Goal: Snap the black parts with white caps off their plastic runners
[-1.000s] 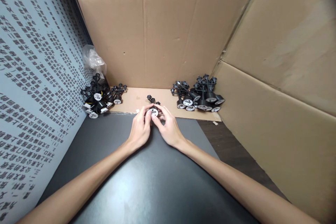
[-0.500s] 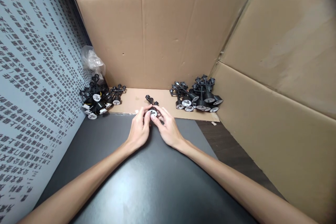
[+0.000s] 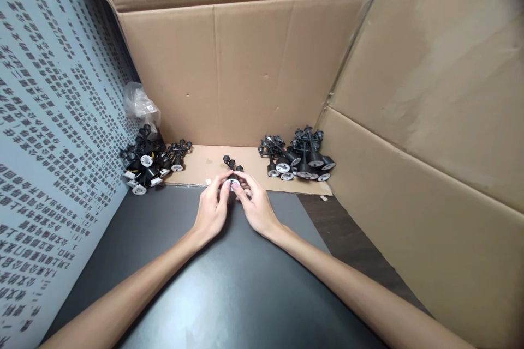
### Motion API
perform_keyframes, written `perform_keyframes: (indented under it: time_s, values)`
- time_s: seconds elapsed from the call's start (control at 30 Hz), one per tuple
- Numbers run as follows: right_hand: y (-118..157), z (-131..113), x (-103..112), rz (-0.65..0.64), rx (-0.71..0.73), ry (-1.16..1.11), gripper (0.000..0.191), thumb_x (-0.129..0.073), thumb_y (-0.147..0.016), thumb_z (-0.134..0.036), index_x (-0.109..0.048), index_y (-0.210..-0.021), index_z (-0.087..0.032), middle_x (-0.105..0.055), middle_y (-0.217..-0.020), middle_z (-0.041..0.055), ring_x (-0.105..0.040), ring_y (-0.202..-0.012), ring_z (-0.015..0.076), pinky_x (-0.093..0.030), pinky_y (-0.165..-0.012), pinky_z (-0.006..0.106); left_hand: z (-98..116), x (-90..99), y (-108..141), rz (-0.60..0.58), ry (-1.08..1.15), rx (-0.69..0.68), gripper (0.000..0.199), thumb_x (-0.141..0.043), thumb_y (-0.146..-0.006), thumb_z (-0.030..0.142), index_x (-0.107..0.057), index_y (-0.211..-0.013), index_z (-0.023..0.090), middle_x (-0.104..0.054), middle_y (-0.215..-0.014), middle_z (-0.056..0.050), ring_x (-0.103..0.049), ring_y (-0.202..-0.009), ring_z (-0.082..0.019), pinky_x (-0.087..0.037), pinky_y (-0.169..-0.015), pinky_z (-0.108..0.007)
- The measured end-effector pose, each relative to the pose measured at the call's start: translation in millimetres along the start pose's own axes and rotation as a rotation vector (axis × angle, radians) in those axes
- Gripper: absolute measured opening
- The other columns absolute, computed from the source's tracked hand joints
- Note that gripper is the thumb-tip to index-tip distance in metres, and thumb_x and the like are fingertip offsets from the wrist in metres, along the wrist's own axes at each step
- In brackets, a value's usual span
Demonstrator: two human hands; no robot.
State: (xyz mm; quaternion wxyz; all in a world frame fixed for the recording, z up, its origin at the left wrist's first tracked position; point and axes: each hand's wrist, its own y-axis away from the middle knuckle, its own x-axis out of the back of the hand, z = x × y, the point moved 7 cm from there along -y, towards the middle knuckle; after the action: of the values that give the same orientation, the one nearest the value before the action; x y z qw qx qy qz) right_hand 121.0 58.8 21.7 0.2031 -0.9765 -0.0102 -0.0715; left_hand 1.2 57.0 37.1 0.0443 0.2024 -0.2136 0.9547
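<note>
Your left hand (image 3: 210,210) and right hand (image 3: 258,208) together hold a black lamp (image 3: 234,176) near the far edge of the dark mat (image 3: 245,278). The fingers of both hands pinch its base, thumbs against the white underside, which faces you; the lamp heads point away. Beyond, a left pile of similar lamps (image 3: 146,161) lies below a plastic bag (image 3: 140,104); a right pile (image 3: 304,167) rests on a cardboard sheet (image 3: 204,163).
</note>
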Motion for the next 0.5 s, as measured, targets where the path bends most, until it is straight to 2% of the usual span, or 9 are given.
perform_keyframes:
  time_s: [0.1,0.17,0.27,0.33,0.5]
  values:
    - [-9,-8,6,-0.017,0.031,0.013,0.035,-0.048,-0.096,-0.042,-0.055,-0.124,-0.02,-0.062,-0.12,0.0108,-0.063,-0.101,0.0195,-0.054,-0.084,0.032,-1,0.0,0,0.007,0.065,0.022,0.046,-0.042,-0.098,0.045,-0.043,-0.14,0.024,-0.066,-0.117,-0.007,-0.065,-0.089,-0.017,-0.053,-0.076,-0.029]
    - [-21,-20,18,-0.034,0.077,0.078,0.034,-0.047,-0.097,-0.04,-0.055,-0.124,-0.021,-0.061,-0.123,0.0106,-0.064,-0.1,0.019,-0.053,-0.088,0.034,-3,0.7,1,0.024,0.092,0.042,0.053,-0.043,-0.097,0.047,-0.035,-0.144,0.023,-0.068,-0.108,-0.007,-0.065,-0.085,-0.016,-0.053,-0.072,-0.028]
    - [-40,-45,47,-0.054,0.167,0.277,0.027,-0.048,-0.097,-0.033,-0.06,-0.117,-0.02,-0.063,-0.121,0.0094,-0.06,-0.109,0.0208,-0.046,-0.099,0.038,-7,-0.1,1,0.03,0.093,0.084,0.051,-0.04,-0.098,0.047,-0.036,-0.141,0.021,-0.066,-0.102,-0.007,-0.063,-0.079,-0.015,-0.052,-0.069,-0.029]
    - [-51,-55,67,-0.113,0.166,0.431,0.027,-0.048,-0.097,-0.03,-0.06,-0.119,-0.02,-0.065,-0.116,0.0086,-0.062,-0.104,0.0207,-0.046,-0.097,0.038,-10,-1.7,0,0.019,0.088,0.105,0.048,-0.038,-0.098,0.047,-0.038,-0.138,0.02,-0.066,-0.101,-0.007,-0.062,-0.078,-0.015,-0.052,-0.068,-0.029]
    - [-65,-61,119,-0.072,0.199,0.84,0.03,-0.041,-0.098,-0.024,-0.064,-0.118,-0.019,-0.065,-0.106,0.0108,-0.062,-0.1,0.0241,-0.046,-0.091,0.037,-14,-5.4,1,-0.025,0.077,0.113,0.043,-0.036,-0.099,0.045,-0.04,-0.134,0.022,-0.064,-0.099,-0.005,-0.06,-0.075,-0.014,-0.05,-0.07,-0.03]
